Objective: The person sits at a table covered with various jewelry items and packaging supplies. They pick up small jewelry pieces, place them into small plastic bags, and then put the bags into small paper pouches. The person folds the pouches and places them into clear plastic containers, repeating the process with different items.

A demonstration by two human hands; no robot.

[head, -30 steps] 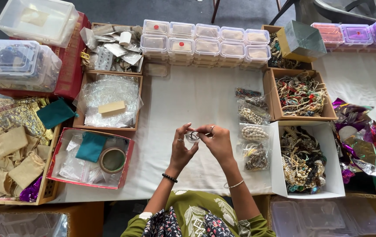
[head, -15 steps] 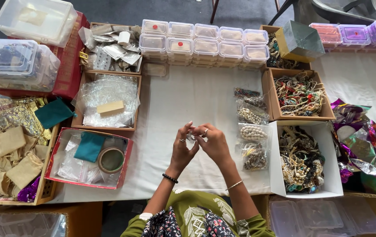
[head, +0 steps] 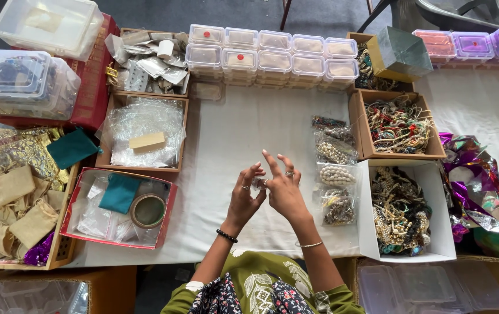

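Observation:
My left hand [head: 244,196] and my right hand [head: 283,189] meet above the white tablecloth [head: 232,134], pinching a small clear plastic bag [head: 258,184] with something tiny inside between their fingertips. My right hand's index and middle fingers point up and away. Rings sit on both hands; a black bead bracelet is on my left wrist and a thin bangle on my right. Just right of my hands lie several small clear bags of beaded jewellery [head: 335,174].
A white box [head: 435,209] and a cardboard box [head: 398,125] of tangled necklaces stand at right. Clear lidded boxes [head: 272,52] line the far edge. At left are a tray of plastic bags [head: 141,134], a red tray with tape roll [head: 147,210], and fabric pouches [head: 11,192].
My hands stay together over the small bag; my right hand's fingers have lifted and spread upward. Nothing else on the table has moved.

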